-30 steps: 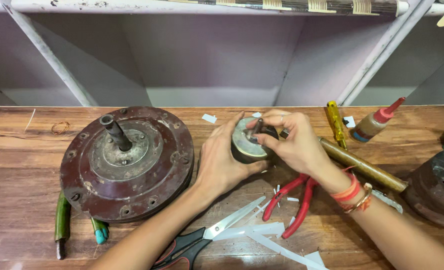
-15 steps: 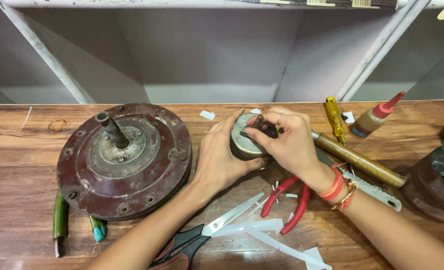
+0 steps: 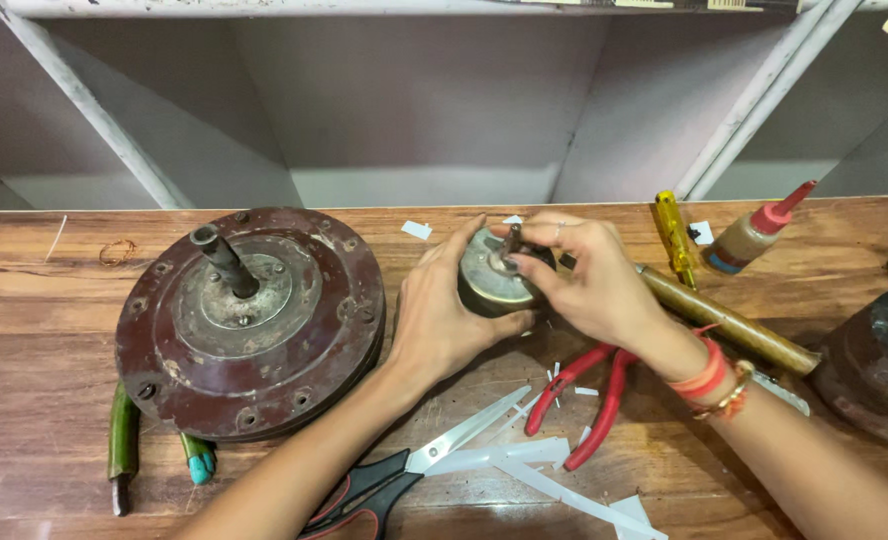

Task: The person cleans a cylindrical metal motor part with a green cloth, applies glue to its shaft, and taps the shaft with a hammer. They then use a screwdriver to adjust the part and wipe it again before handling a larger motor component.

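at mid-bench, the left hand (image 3: 439, 315) cups a small round metal rotor (image 3: 492, 275) while the right hand (image 3: 589, 285) pinches its shaft (image 3: 511, 240); red pliers (image 3: 589, 395) lie just below, and a brown glue bottle with a red nozzle (image 3: 754, 235) stands at far right.

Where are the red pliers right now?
Head view, right of centre: the red pliers lie on the wooden bench under the right hand, beside the scissors.

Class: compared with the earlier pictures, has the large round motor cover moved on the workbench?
No. The motor cover lies beside the green-handled tool, as before.
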